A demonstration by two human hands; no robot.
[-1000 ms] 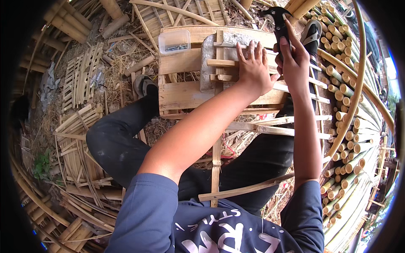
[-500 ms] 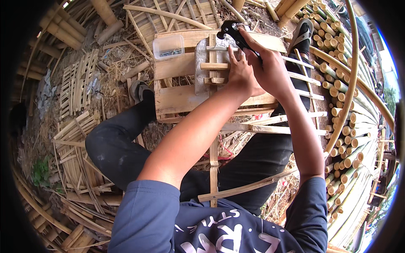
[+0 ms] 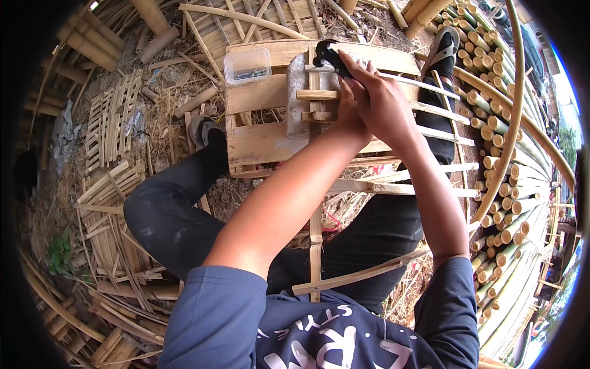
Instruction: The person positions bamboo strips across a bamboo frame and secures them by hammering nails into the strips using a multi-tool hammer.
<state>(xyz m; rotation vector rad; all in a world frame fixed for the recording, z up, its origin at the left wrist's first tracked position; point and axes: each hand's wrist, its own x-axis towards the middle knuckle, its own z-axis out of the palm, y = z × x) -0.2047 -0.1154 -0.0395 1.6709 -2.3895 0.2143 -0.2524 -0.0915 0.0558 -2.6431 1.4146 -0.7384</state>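
In my right hand (image 3: 388,109) is a black claw hammer (image 3: 332,56), its head over the far end of an upright bamboo slat. My left hand (image 3: 351,114) lies beside and partly under the right, its fingers closed around a thin bamboo strip (image 3: 421,85); their tips are mostly hidden. Several crosswise strips join the long slat (image 3: 315,227) into a rack, which runs back toward my lap. Beneath its far end sits a grey stone slab (image 3: 296,92) on a low wooden plank bench (image 3: 258,144).
A clear plastic box (image 3: 247,65) with small metal pieces, apparently nails, stands at the bench's far left. Cut bamboo poles (image 3: 510,203) are stacked on the right. Slatted bamboo panels (image 3: 114,120) and loose strips (image 3: 110,246) cover ground at left. My legs straddle the bench.
The hammer head has dropped slightly and moved a little left. My right hand has come down over the left, hiding more of its fingers. The rack has shifted slightly right.
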